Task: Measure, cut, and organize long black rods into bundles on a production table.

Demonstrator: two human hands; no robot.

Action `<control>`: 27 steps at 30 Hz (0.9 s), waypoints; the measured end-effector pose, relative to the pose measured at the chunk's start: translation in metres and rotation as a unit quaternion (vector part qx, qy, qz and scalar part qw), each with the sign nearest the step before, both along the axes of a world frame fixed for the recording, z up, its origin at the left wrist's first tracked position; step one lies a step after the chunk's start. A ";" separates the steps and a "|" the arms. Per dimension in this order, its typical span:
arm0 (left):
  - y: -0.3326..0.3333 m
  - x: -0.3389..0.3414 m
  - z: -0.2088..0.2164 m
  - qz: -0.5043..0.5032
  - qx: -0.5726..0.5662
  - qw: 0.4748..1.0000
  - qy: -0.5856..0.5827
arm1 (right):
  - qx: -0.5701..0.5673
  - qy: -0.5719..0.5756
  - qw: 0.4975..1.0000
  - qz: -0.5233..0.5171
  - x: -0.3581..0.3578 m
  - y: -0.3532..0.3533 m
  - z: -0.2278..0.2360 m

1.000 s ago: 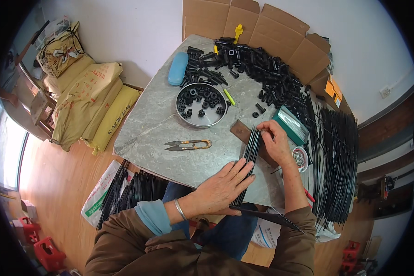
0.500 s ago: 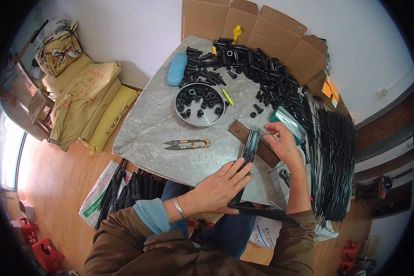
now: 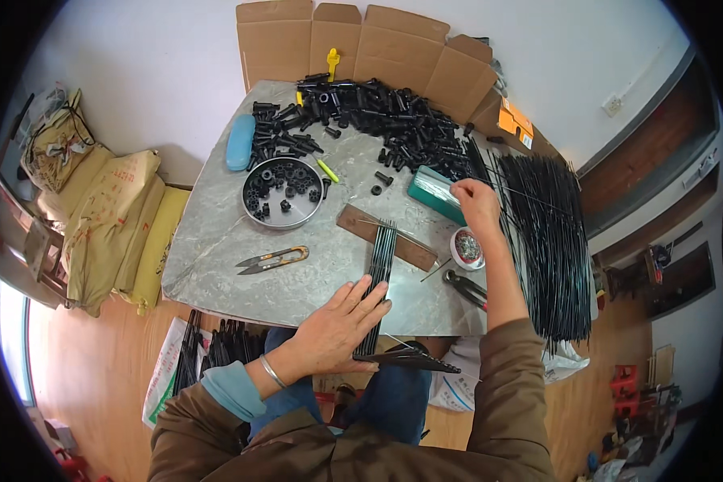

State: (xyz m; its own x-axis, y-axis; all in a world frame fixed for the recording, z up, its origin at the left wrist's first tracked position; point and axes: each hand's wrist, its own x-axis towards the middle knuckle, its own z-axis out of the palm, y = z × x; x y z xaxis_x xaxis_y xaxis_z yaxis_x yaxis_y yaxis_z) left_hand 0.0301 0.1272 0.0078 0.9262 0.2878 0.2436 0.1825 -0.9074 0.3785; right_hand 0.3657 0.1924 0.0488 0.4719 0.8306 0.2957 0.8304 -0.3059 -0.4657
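Observation:
A flat row of thin black rods [image 3: 382, 261] runs from a brown wooden strip [image 3: 410, 251] toward my lap. My left hand [image 3: 329, 325] lies across the rods with its fingers stretched out and pressing on them. Near my left thumb, a dark flat piece [image 3: 406, 358] juts out past the table edge. My right hand [image 3: 478, 205] is raised at the right end of a green box [image 3: 434, 193] with a shiny clear top. Its thumb and fingers are pinched together; what is between them, if anything, is too small to make out.
Thread snips [image 3: 271, 259] lie left of the rods, below a round metal tray [image 3: 297, 215] of black parts. Pincers [image 3: 464, 287] and a small round tub [image 3: 467, 249] sit near my right forearm. Black bolts [image 3: 394, 112] pile up at the back; long rods [image 3: 542, 241] fill the right side.
My right hand has lifted away from the far end of the rods to the green box, its fingers closing into a pinch. My left hand stays on the rods. The whole view has shifted.

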 end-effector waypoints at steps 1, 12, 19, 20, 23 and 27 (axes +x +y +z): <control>0.000 0.000 0.000 -0.001 0.001 1.000 0.003 | 0.001 0.003 1.000 -0.001 0.003 0.004 0.000; 0.003 0.000 -0.002 -0.027 0.001 0.999 0.023 | -0.059 -0.108 0.991 0.043 0.007 0.012 0.003; 0.003 -0.001 -0.004 -0.027 -0.008 0.999 0.027 | 0.112 -0.032 0.978 0.173 -0.040 -0.024 -0.007; 0.003 -0.003 -0.005 -0.024 -0.014 0.999 0.021 | 0.041 0.065 0.970 0.229 -0.050 -0.028 -0.014; 0.003 -0.001 -0.005 -0.027 -0.017 0.999 0.013 | -0.046 0.165 0.951 0.257 -0.054 -0.038 -0.021; 0.002 0.000 -0.002 -0.031 -0.001 0.999 0.030 | -0.082 0.240 0.941 0.224 -0.045 -0.040 -0.025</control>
